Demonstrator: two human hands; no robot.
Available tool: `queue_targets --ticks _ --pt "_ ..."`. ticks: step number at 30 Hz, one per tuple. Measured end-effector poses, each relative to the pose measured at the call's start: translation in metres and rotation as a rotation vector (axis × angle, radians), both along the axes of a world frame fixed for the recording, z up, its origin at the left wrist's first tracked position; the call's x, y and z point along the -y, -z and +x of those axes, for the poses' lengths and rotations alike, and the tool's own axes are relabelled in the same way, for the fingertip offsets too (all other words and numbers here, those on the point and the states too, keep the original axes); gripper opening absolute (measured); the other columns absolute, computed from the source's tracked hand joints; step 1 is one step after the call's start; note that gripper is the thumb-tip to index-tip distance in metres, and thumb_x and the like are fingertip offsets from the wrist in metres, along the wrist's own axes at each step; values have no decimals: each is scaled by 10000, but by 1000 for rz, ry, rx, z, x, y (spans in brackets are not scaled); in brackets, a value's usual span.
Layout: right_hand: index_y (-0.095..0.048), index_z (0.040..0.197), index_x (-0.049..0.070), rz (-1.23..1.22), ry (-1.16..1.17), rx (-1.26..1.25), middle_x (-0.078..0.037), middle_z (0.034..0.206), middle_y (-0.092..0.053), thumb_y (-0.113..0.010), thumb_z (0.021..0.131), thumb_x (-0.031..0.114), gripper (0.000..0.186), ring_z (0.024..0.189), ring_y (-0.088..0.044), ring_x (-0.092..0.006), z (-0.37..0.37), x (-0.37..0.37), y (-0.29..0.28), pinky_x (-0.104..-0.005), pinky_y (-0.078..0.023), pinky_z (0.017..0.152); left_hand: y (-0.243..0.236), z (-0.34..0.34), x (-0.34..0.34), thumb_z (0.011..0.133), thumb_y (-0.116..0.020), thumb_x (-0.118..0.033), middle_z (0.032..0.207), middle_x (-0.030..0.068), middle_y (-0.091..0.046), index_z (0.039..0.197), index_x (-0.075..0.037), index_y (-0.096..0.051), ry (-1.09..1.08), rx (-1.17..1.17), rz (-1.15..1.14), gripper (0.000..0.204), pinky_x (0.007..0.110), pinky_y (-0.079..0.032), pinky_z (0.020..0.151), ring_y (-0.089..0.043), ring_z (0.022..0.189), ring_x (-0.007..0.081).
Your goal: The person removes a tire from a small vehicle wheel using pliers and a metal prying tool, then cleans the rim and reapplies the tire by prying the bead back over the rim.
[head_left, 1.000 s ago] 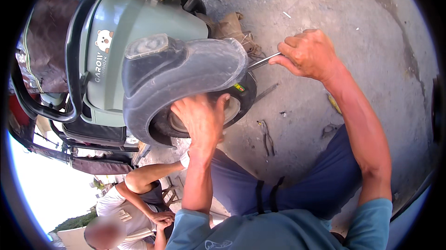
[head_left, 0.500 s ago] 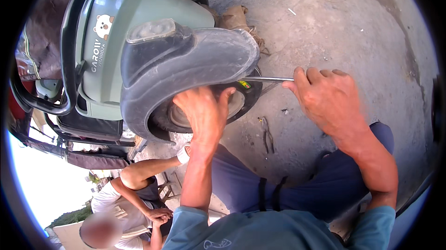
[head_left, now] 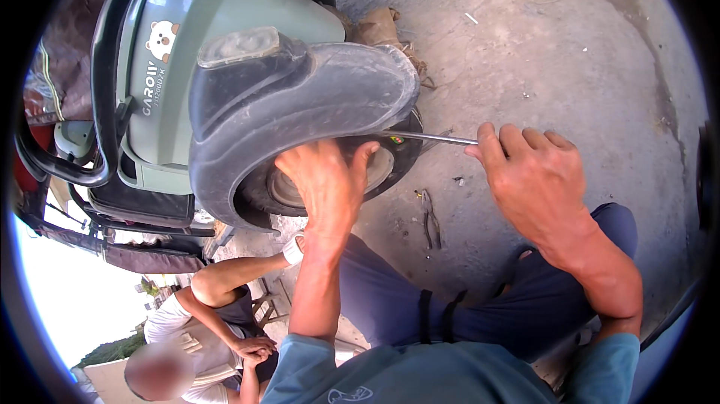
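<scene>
Head view, and the right hand [head_left: 534,175] was closed tight round the outer end of a slim, silver metal rod [head_left: 442,138]! Its inner end sat by the black rubber tyre [head_left: 409,153], beneath the dark grey plastic mudguard [head_left: 330,93]. Stiff, probably light, likely slippery: that outer end looked the place to hold. Left hand [head_left: 322,186], thumb spread, fingertips hidden at the wheel; its grip, impossible to tell!

Pliers [head_left: 428,213] on concrete ground [head_left: 517,51]
</scene>
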State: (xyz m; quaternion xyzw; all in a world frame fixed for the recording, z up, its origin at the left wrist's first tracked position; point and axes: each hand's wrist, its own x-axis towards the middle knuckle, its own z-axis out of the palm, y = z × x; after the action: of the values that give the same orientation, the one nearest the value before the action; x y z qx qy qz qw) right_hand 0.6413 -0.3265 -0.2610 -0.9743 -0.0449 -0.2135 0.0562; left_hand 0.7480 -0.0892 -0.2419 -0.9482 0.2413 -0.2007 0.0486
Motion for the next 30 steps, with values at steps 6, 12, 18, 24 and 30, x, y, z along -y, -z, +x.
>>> queue_targets --ticks 6,12,18,24,30 --pt "-664 902 84 -9 32 -27 -13 671 -534 -690 934 277 198 595 -621 -158 -7 -7 5 -308 -441 512 3 0 -5 745 -889 -350 1350 286 -502 1302 48 -601 22 -41 -9 743 565 -322 1021 -431 1265 468" --pt "-684 1090 60 171 -13 -137 -33 758 -533 -694 847 160 263 607 -604 -167 -19 -13 42 -322 -476 516 3 -1 0 712 -909 -383 1337 274 -510 1301 43 -616 24 -12 -14 783 549 -339 1020 -448 1225 470" --pt "-666 1171 30 77 -40 -105 -48 770 -539 -672 790 99 387 608 -612 -176 -20 -5 11 -322 -493 519 1 -1 0 704 -913 -377 1338 281 -512 1278 54 -627 30 3 -10 774 551 -340 1019 -448 1227 472" --pt "-695 1085 32 9 -52 -63 -48 734 -557 -675 772 125 328 583 -615 -183 -10 -4 9 -309 -486 518 4 -1 1 699 -916 -377 1335 277 -520 1253 51 -642 18 19 5 751 552 -349 1013 -458 1223 469" --pt "-717 832 112 54 -165 96 -49 680 -638 -657 929 351 264 583 -660 -238 65 40 37 -346 -505 541 4 -3 5 731 -896 -357 1351 293 -502 1257 64 -631 -21 -25 -4 724 567 -331 1023 -428 1269 477"
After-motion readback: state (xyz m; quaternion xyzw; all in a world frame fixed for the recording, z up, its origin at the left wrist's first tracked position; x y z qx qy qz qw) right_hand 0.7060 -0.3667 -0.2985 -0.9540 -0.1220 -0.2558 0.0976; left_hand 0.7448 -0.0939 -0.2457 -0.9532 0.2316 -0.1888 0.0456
